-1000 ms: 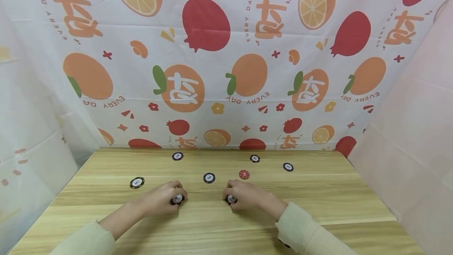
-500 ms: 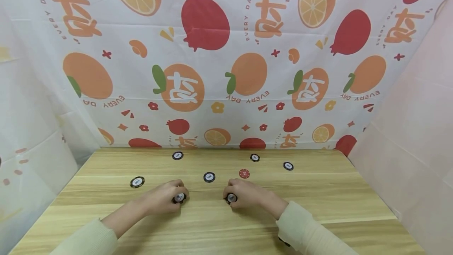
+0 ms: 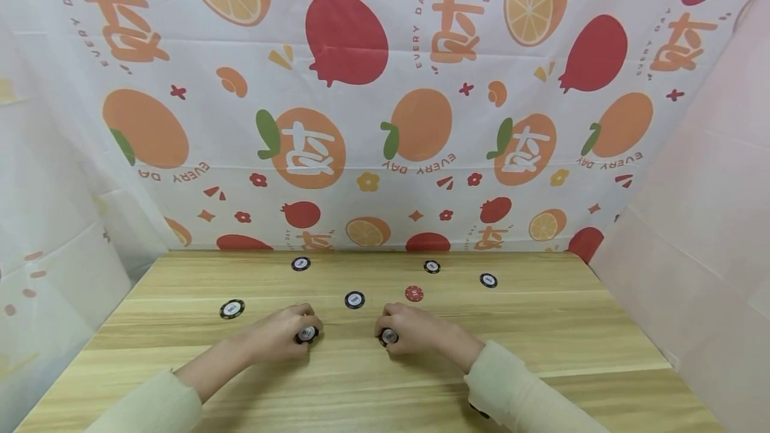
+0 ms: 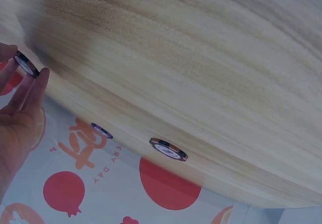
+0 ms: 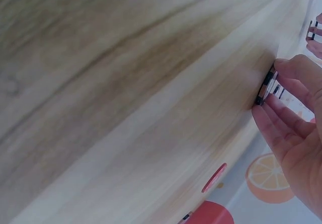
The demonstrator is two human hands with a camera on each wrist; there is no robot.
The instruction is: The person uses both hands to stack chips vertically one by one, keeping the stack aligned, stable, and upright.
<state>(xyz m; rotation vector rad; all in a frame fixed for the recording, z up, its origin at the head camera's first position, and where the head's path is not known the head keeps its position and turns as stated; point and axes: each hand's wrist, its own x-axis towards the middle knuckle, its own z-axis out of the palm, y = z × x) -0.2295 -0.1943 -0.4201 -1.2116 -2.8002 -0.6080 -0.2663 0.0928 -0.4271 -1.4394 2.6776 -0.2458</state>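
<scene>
My left hand [image 3: 278,334] pinches a black-and-white poker chip [image 3: 307,333] by its edges, thumb on the near side. The left wrist view shows that same chip [image 4: 25,64] tilted between the fingertips, above the wood. A second black-and-white poker chip [image 3: 389,336] is pinched by my right hand [image 3: 415,329], a short way to the right. Seen from the right wrist, this chip [image 5: 266,87] stands slanted between thumb and fingers. The two hands face each other, with a strip of bare wood between their chips.
Beyond the hands on the wooden table [image 3: 355,393] lie a red chip [image 3: 414,293] marked 10, a dark chip [image 3: 355,299] marked 500 and several other dark chips. One chip [image 3: 231,309] lies left of my left hand. A fruit-patterned cloth [image 3: 373,152] hangs at the back edge.
My left hand has shifted slightly right with its chip, and my right hand slightly left with its own. The gap between them has narrowed a little. The chips on the table stay put.
</scene>
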